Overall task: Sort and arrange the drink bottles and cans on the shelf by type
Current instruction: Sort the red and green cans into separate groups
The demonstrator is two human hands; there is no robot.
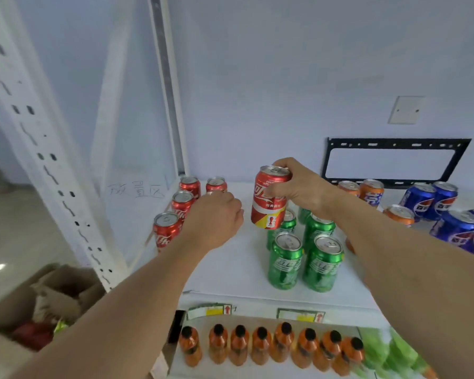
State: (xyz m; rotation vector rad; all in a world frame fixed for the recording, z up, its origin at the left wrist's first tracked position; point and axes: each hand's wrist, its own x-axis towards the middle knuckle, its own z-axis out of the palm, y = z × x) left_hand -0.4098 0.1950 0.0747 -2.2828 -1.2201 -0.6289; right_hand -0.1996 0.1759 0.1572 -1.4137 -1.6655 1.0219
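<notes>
Top shelf, white. Right hand grips one red cola can by its upper rim, lifted clear of the shelf, just above the green cans. Left hand reaches among the red cans at the shelf's left end, fingers curled downward; what it holds, if anything, cannot be told. Red cans standing: four visible. Green: at least five, clustered centre. Orange cans: three or four, partly hidden by the right arm. Blue cans: at least five, far right. Lower shelf: eight orange bottles in a row.
</notes>
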